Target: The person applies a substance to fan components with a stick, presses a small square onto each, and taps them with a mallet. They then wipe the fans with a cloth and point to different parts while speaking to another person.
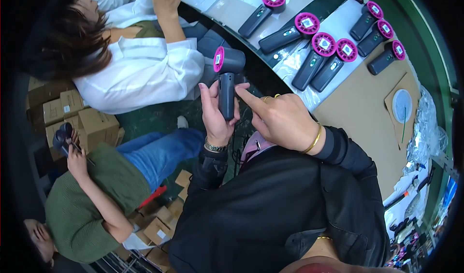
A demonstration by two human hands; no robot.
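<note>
My left hand (pixel 216 121) is wrapped round the handle of a dark grey hair dryer (pixel 226 96), which stands upright with its barrel on top. A magenta vented ring with a small white label closes the barrel's left end. My right hand (pixel 288 121) comes in from the right with the index finger stretched out to the handle's upper side. That fingertip touches or nearly touches the handle. The other right fingers curl under, partly hidden, and hold nothing that I can see. Several similar hair dryers (pixel 323 60) lie on the workbench at the upper right.
Brown cardboard (pixel 355 108) covers part of the workbench, with a round pale disc (pixel 402 105) and clear plastic wrap (pixel 425 123) beyond. A co-worker in white (pixel 140 72) sits at the upper left. Another in green (pixel 96 200) holds a dark hair dryer near stacked cartons (pixel 96 123).
</note>
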